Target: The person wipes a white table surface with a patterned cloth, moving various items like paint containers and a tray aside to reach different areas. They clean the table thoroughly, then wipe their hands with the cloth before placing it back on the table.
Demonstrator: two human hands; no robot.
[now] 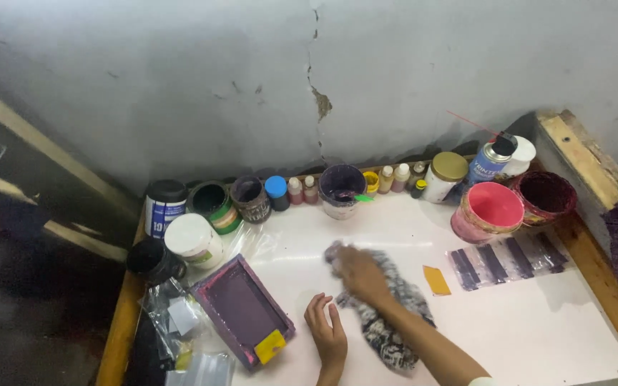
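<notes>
Presently, with the right hand (361, 273) gripping a mottled rag (384, 314) mid-tabletop (538, 322) and the left hand (327, 331) laid flat and empty, the purple-stained frame (243, 309) near the left edge could be smeared if the rag is swept wide.

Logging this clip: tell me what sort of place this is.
Probably a small screen-printing workbench: ink pots line the wall, a framed screen lies by the left hand, and the right hand presses a rag.

grey plaster wall (180, 78) with a long vertical crack (316, 78) and chipped patch. white table top (538, 322) with wooden edge (602, 279), pushed against the wall. dark blurred area at left. flat, dim indoor light.
</notes>
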